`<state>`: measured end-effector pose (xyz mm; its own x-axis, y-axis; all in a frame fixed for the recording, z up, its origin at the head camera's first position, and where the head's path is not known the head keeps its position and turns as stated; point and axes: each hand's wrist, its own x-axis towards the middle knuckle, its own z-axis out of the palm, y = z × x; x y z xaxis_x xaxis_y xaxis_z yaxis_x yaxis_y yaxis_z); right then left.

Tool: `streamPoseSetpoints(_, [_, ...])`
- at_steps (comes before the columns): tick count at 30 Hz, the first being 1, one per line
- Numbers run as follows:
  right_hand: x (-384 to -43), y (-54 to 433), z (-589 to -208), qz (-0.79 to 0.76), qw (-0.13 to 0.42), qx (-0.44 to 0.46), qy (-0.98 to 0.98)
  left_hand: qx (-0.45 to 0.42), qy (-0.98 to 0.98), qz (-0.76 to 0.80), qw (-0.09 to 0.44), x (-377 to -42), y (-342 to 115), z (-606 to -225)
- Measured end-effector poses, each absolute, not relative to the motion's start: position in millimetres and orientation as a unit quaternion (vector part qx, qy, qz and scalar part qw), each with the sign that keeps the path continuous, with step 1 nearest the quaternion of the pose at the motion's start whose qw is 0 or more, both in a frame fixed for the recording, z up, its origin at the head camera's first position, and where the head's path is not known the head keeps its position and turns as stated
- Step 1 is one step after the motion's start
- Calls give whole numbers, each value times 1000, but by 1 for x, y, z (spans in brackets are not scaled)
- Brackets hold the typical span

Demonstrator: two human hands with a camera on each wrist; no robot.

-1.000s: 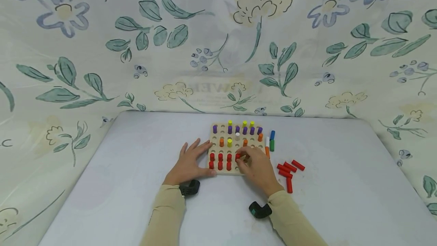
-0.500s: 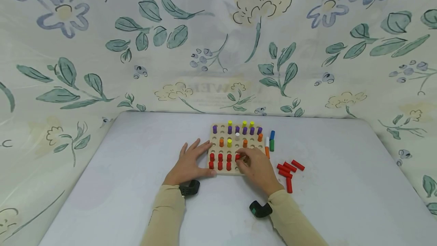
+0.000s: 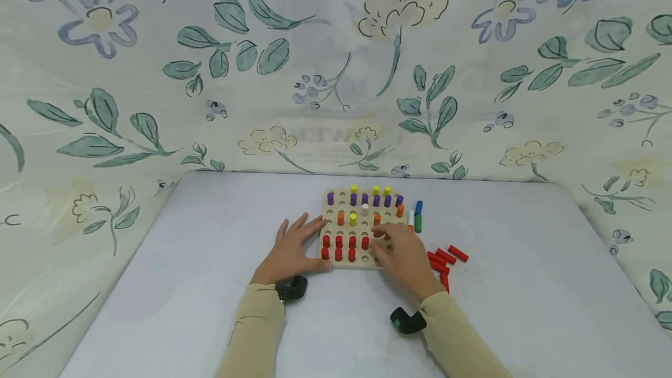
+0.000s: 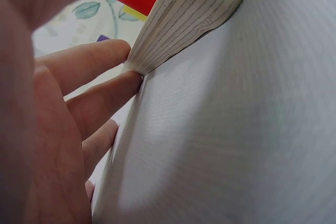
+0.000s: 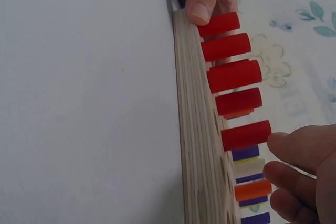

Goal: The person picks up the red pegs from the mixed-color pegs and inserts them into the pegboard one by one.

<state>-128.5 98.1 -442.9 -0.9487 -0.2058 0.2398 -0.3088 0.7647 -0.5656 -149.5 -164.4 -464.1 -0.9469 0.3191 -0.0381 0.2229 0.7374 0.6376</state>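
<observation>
A wooden pegboard [image 3: 343,266] lies on the table, with red pegs standing in its two front rows at the left. My left hand [image 3: 289,254] rests at the board's left side, fingers spread and thumb at the front left corner. In the left wrist view those fingertips touch the board's layered edge [image 4: 184,17]. My right hand [image 3: 405,260] hovers over the board's right part, thumb and fingers apart with no peg seen between them. Its thumb tip is close to a standing red peg [image 5: 247,135] in the right wrist view; whether they touch I cannot tell.
Several loose red pegs [image 3: 458,254] lie right of the board. Nearer its right edge are blue [image 3: 419,207], green [image 3: 418,224] and white [image 3: 411,217] pegs. Purple [image 3: 330,199], yellow [image 3: 353,220] and orange [image 3: 340,219] pegs stand in the back rows. A floral cloth hangs behind.
My right hand has let go of the red peg, which stays upright in the second row from the front, and has moved slightly right. The left hand has not moved.
</observation>
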Motion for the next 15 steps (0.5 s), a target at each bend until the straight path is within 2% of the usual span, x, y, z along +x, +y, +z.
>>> streamPoseSetpoints(15, [-124, 136, -441, 360, 111, 114, -919, 150, 929, 330, 72, -150, -164, -465])
